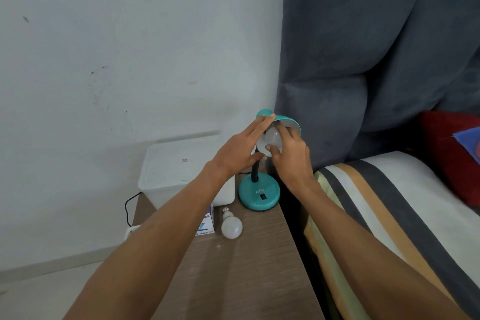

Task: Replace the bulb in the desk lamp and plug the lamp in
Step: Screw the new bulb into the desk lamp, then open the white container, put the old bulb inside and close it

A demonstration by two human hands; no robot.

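Note:
A teal desk lamp stands at the back right of a brown bedside table. Its teal shade is tilted toward me. My left hand grips the shade's left rim, fingers on top and thumb below. A white bulb sits in the shade's mouth, and my right hand is closed around it with thumb and fingers. A second white bulb lies loose on the table in front of the lamp base, its screw cap pointing away from me.
A white lidded box sits at the table's back left. A small printed carton lies partly under my left forearm. A black cord drops off the table's left edge. A striped mattress and grey headboard stand to the right.

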